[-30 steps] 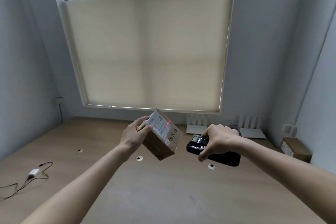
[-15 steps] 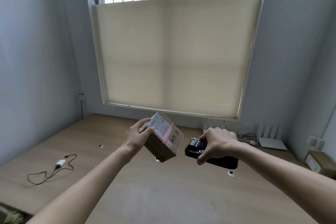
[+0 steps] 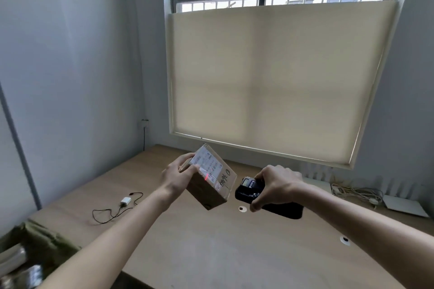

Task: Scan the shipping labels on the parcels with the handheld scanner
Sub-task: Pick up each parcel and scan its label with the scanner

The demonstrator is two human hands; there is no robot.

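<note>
The print on the label is too small to read. The right hand covers most of the scanner. Shiny packets at the bottom-left corner are blurred and cut off.

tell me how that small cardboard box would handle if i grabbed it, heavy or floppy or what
Probably light: the left hand holds the cardboard box tilted in the air by one end, with no support beneath. Likely stiff, since its edges and corners look straight and uncrushed. The grip seems secure on plain cardboard, though the glossy shipping label under the fingertips may be a bit slicker.
</note>
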